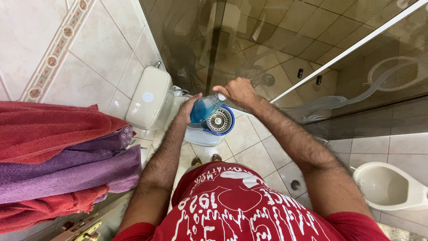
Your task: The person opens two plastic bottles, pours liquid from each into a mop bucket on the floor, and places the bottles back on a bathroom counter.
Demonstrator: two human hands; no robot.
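Right, I'm looking straight down and both hands are up over the mop bucket [209,129], a white and blue tub with a round metal spinner basket, standing on the pale floor tiles. My left hand [187,109] is wrapped around the body of a clear bottle of blue liquid [203,108], gripping it tilted, directly above the bucket's rim. My right hand [238,91] is closed on the bottle's white cap [221,97], fingers pinched round it at the upper end. Just left of the bucket I see the toilet cistern [149,96], cream with a round button on top, against the tiled wall. Beyond the bucket runs the tinted glass shower screen [285,40]. Far left of the bucket, red and purple towels [58,151] hang in a stack. Well to the right of the bucket, a white bidet bowl [388,187] sits at the frame's edge. Below the bucket, my toes just show past the red printed shirt [232,205].
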